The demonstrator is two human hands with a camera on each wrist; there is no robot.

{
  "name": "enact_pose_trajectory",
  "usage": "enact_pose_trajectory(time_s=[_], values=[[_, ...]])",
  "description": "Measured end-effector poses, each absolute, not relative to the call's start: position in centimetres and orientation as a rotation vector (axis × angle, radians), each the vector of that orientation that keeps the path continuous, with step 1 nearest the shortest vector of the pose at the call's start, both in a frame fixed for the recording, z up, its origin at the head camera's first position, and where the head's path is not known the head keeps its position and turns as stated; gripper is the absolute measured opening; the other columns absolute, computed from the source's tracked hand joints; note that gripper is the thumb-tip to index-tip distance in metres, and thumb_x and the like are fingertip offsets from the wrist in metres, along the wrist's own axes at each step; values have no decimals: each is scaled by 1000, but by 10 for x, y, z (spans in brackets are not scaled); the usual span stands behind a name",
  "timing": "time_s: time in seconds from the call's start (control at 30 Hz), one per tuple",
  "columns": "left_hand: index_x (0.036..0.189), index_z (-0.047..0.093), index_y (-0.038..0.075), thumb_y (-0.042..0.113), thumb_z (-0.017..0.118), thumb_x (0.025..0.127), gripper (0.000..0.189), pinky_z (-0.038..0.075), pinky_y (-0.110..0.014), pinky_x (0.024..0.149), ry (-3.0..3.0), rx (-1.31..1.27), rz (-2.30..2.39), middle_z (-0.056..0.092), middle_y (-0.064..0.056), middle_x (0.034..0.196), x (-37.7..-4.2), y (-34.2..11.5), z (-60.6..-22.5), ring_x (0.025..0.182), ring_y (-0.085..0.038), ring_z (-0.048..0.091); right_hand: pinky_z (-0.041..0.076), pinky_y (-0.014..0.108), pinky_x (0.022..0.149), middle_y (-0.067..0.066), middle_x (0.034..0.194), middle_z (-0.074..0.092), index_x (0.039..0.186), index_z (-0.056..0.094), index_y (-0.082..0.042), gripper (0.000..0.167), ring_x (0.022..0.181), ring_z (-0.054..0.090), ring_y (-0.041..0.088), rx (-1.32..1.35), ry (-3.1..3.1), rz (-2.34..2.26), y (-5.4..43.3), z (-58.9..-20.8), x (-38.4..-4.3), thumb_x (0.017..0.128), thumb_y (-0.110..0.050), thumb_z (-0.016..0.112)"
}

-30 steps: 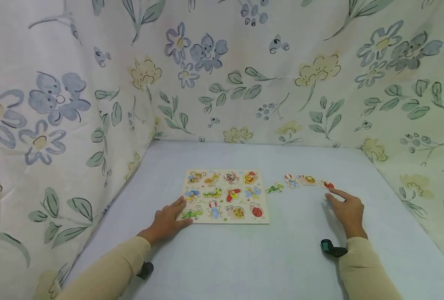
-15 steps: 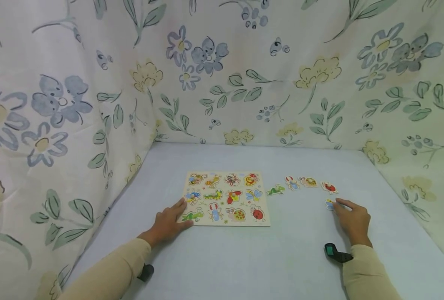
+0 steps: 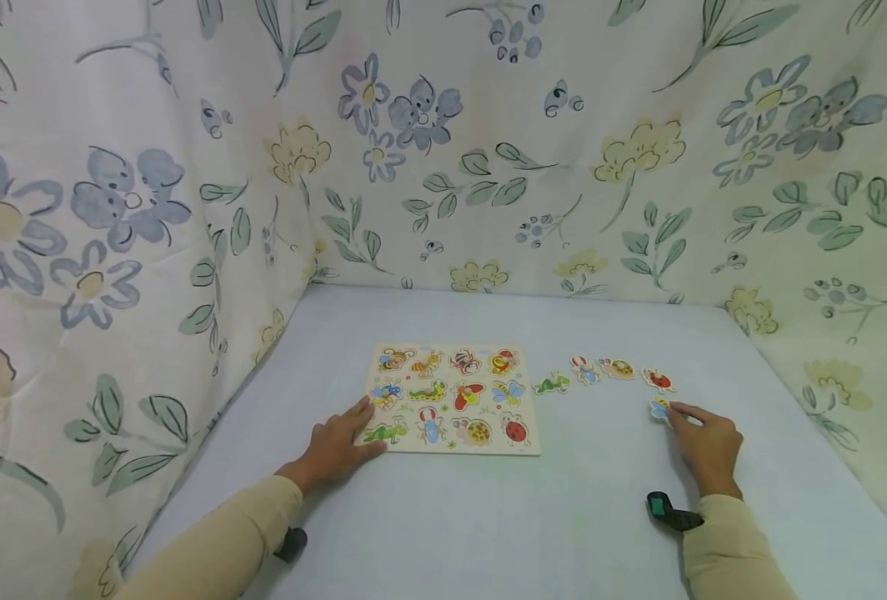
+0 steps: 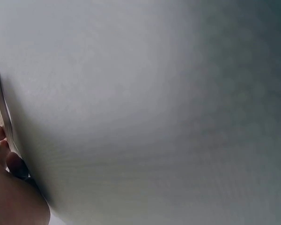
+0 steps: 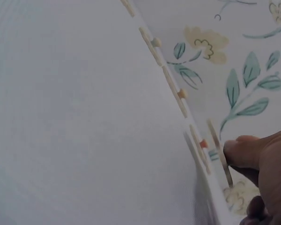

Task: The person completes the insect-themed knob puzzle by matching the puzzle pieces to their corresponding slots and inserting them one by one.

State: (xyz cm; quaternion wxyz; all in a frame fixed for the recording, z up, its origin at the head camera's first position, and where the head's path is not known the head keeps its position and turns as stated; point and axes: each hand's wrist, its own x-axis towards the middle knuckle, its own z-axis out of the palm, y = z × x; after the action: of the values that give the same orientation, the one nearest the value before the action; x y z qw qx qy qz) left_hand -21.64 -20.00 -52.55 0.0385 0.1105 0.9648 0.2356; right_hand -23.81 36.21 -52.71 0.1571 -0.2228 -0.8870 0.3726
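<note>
A wooden peg puzzle board (image 3: 451,450) with rows of insect pictures lies on the table. My left hand (image 3: 334,446) rests at its near left corner, fingers over the left edge and thumb along the front edge. In the left wrist view only part of that hand (image 4: 16,197) shows, at the board's edge. Right of the board, my right hand (image 3: 709,446) pinches a blue-and-yellow winged insect puzzle piece (image 3: 658,408) between thumb and finger. Seen edge-on in the right wrist view, this piece (image 5: 215,140) stands apart from the row behind it, its peg (image 5: 213,154) showing.
Beyond the right hand, a curved row holds a ladybug piece (image 3: 658,380), a snail piece (image 3: 618,368), a blue beetle piece (image 3: 584,369) and a green grasshopper piece (image 3: 552,382). A floral curtain (image 3: 488,208) borders the pale table (image 3: 488,525) at the back and sides.
My right hand has drawn back from beside the ladybug piece, slightly right and nearer, and now pinches the winged insect piece. The left hand has stayed on the board.
</note>
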Motion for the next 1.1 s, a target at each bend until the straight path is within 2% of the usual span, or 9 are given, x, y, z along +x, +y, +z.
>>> enact_pose_trajectory(time_s=[0.13,0.23,0.33,0.43,0.63,0.73,0.83,0.93,1.1], values=[[148,37,6,51,66,87,81,30,-54,88,2970,342,728,26,-5,156,-216,-200,-526,134,-37,35,34,52,95,25,121,60,111,72,-2,34,120,49,41,-615,-2490,1105,354,-522,-238,90,-28,67],[148,37,7,51,66,87,81,30,-54,88,2972,340,734,26,-4,156,-216,-201,-526,134,-36,36,37,46,84,23,116,64,109,73,-3,33,104,53,35,-589,-2464,1097,345,-517,-240,89,-29,68],[148,37,7,52,66,87,81,29,-54,89,2964,342,740,25,-4,156,-216,-201,-526,134,-36,36,34,44,77,24,112,66,108,73,-3,32,98,50,33,-570,-2451,1100,335,-511,-240,89,-28,69],[149,37,7,52,65,88,81,29,-55,90,2961,346,732,25,-4,156,-216,-201,-526,133,-36,36,32,43,72,23,92,67,107,74,-3,30,90,47,32,-528,-2437,1093,325,-505,-242,89,-26,70],[149,36,7,52,64,88,81,29,-56,90,2963,341,738,25,-4,156,-215,-201,-526,134,-36,36,29,36,59,5,54,59,100,77,-4,21,66,39,24,-370,-2394,1049,298,-497,-249,86,-20,73],[149,36,8,53,64,87,81,30,-54,89,2960,339,738,25,-3,156,-216,-201,-527,134,-35,36,28,32,49,2,51,58,99,78,-6,19,51,33,19,-303,-2394,1023,286,-496,-252,85,-19,75],[148,37,8,53,65,87,81,31,-53,87,2954,349,739,25,-3,156,-216,-200,-527,132,-36,38,25,29,42,6,59,66,99,78,-6,19,44,29,15,-271,-2396,1040,276,-497,-253,84,-18,76],[148,37,7,52,65,87,81,31,-53,87,2950,350,738,25,-4,156,-216,-200,-527,132,-36,39,26,28,43,8,72,71,97,78,-6,17,48,32,15,-231,-2387,1073,266,-497,-255,84,-17,77],[148,37,7,52,65,88,80,30,-54,89,2960,342,735,25,-4,156,-215,-201,-525,132,-36,38,35,29,52,7,77,73,93,79,-6,11,65,51,18,-94,-2340,1089,245,-497,-263,83,-12,77]])
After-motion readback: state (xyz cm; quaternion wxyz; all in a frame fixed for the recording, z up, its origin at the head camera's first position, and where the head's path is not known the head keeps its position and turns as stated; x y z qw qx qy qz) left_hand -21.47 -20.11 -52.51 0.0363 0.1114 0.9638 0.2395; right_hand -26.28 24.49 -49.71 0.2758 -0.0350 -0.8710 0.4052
